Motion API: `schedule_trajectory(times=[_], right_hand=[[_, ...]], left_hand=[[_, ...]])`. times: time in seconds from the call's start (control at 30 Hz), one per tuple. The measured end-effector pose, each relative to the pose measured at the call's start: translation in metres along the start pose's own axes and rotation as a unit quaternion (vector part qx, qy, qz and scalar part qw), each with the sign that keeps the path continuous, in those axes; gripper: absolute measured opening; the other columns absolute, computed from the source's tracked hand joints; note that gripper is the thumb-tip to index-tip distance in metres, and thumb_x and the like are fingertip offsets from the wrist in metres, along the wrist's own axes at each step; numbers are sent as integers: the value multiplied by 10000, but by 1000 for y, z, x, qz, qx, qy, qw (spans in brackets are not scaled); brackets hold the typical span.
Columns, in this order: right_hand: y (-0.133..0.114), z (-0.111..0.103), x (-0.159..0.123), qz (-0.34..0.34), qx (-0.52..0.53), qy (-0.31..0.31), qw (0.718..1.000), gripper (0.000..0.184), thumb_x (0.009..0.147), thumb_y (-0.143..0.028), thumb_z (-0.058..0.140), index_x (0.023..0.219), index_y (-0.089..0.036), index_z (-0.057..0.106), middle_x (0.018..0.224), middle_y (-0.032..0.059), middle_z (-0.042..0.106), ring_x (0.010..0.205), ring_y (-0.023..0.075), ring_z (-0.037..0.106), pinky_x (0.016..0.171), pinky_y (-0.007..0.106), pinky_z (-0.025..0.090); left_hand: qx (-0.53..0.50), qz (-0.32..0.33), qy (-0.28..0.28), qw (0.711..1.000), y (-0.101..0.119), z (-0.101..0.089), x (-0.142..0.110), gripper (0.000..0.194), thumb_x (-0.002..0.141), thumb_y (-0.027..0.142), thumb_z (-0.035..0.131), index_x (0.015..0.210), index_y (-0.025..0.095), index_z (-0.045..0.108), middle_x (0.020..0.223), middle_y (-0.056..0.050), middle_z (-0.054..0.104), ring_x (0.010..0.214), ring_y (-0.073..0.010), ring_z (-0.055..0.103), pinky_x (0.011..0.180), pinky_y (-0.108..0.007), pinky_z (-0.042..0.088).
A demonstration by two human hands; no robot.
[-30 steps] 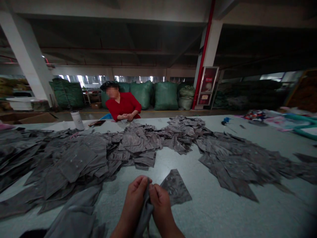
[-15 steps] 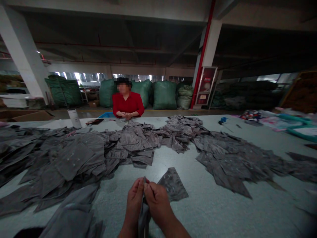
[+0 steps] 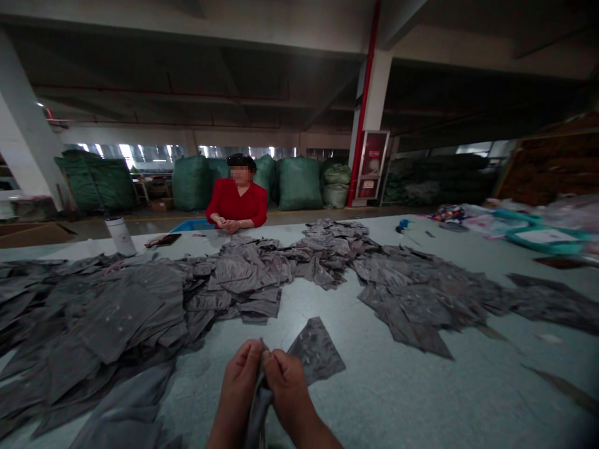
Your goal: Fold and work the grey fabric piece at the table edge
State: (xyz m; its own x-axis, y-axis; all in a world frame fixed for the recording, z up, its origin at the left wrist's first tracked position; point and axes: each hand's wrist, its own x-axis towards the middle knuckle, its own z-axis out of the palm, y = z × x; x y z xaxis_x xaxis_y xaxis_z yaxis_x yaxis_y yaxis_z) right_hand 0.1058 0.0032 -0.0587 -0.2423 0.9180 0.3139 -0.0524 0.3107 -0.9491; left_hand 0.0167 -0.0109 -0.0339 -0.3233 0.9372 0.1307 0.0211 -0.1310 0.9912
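Observation:
My left hand [image 3: 238, 380] and my right hand [image 3: 286, 386] meet at the bottom of the view, their fingers pinching a folded grey fabric piece [image 3: 256, 418] that hangs down towards me. Just beyond my right hand lies a flat, roughly triangular grey cloth panel [image 3: 316, 352], dotted with pale marks. A larger grey garment piece [image 3: 122, 405] sits to the lower left of my left hand. Loose heaps of similar grey cut fabric pieces [image 3: 234, 280] spread across the table ahead.
A person in a red top [image 3: 236, 202] sits across the pale table [image 3: 397, 380], hands together. Near them stand a white bottle [image 3: 120, 236], a dark flat item [image 3: 163, 240] and a blue bin [image 3: 191, 226]. Green sacks [image 3: 299, 184] line the back; colourful fabric [image 3: 538, 231] lies far right.
The whole scene has shifted left and the view has tilted slightly as my head turned. My hands still pinch the grey fabric, now a little lower and further left.

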Motion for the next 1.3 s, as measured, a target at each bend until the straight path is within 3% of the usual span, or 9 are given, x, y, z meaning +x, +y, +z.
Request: schedule_trajectory(times=[0.17,0.4,0.6,0.83,0.97,1.1,1.3], right_hand=[[1,2,1,-10,-13,23,1000,392,823,-432,355,521,-188,303,499,-61,268,479,82,259,438,207,228],[-2,10,-1,-12,45,53,998,424,795,-515,376,528,-192,313,512,-60,268,485,87,258,441,198,264],[2,7,-2,-1,36,52,998,456,770,-571,375,526,-187,336,510,-54,288,491,92,278,452,202,268],[3,10,0,15,61,57,996,450,749,-582,389,541,-183,369,520,-50,300,496,97,290,459,209,279],[-4,4,0,4,14,51,999,464,751,-585,386,522,-182,375,508,-50,304,491,98,301,462,207,282],[7,2,2,-5,-15,52,999,472,753,-587,378,509,-184,359,491,-50,301,482,98,299,458,208,268],[15,11,1,5,40,87,995,487,734,-616,377,509,-186,340,490,-55,279,478,93,271,442,205,258]], left_hand=[[-22,-19,54,998,-12,4,-1,459,535,592,615,676,155,598,653,-5,582,679,-166,522,662,-239,429],[-23,21,-2,1000,5,3,-1,363,633,507,591,541,169,497,506,55,421,512,-100,395,497,-190,360],[-33,30,12,999,-3,5,-2,374,649,530,565,579,166,511,519,59,405,517,-99,393,503,-191,354],[-55,20,-29,998,1,1,-1,338,688,478,555,650,142,558,573,27,489,571,-113,444,562,-214,380],[-60,23,-10,998,3,6,-8,344,662,481,581,598,146,536,562,21,490,571,-119,451,560,-219,382],[-83,22,-16,996,-2,5,-1,361,623,497,609,551,156,512,521,37,459,531,-109,430,536,-216,380],[-65,-13,-34,997,7,0,15,321,577,433,666,574,134,549,502,45,460,481,-81,390,467,-192,330]])
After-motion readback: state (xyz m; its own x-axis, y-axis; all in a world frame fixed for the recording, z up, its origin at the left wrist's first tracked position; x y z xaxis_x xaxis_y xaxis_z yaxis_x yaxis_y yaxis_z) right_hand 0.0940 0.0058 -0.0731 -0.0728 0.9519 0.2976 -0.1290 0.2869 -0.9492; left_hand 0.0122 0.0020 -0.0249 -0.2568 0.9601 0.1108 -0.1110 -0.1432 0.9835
